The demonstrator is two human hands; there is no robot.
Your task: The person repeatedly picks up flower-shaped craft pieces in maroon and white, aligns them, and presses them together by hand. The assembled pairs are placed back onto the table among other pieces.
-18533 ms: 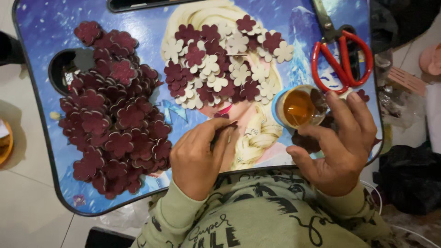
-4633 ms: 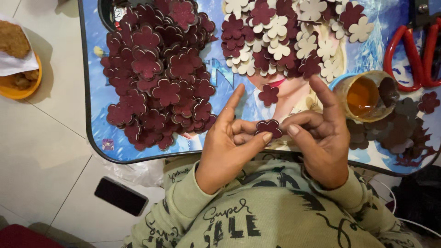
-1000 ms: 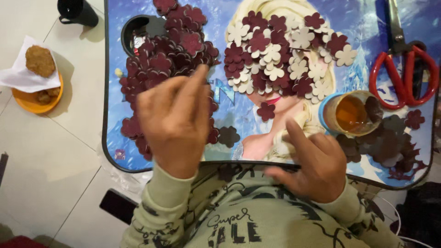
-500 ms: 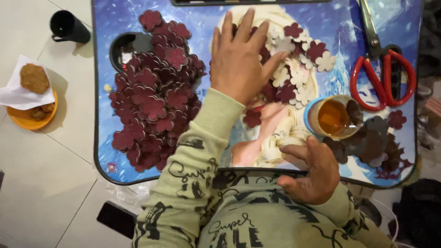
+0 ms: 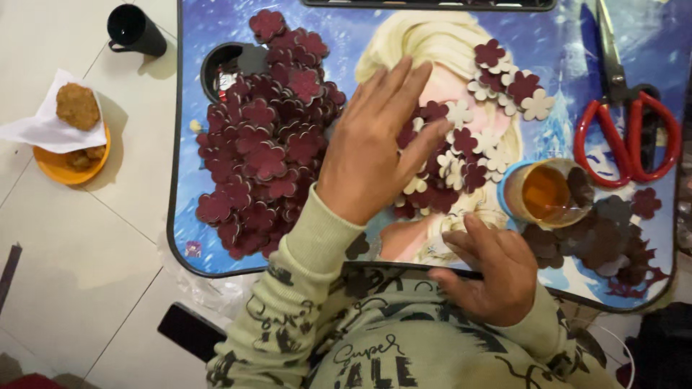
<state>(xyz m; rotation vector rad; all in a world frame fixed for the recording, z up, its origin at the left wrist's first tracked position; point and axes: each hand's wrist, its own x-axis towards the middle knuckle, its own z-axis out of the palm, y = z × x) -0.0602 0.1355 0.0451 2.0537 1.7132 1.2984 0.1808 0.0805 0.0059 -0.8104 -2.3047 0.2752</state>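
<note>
My left hand (image 5: 375,148) lies flat with fingers spread on a cluster of maroon and cream flower cutouts (image 5: 472,140) in the middle of the blue picture table (image 5: 184,216). It holds nothing. A big heap of maroon flower cutouts (image 5: 267,137) sits just left of that hand. My right hand (image 5: 497,274) rests at the table's near edge with loose fingers, nothing visible in it. It is close below a small cup of amber liquid (image 5: 544,193).
Red-handled scissors (image 5: 627,137) lie at the table's right, with dark paper scraps (image 5: 605,238) below them. On the floor to the left stand a black mug (image 5: 133,29) and an orange bowl with fried snacks on paper (image 5: 72,140). A dark flat phone (image 5: 191,331) lies by my left arm.
My left hand went from above the maroon heap across to the mixed cluster and now lies flat on it. My right hand stayed near the table's front edge.
</note>
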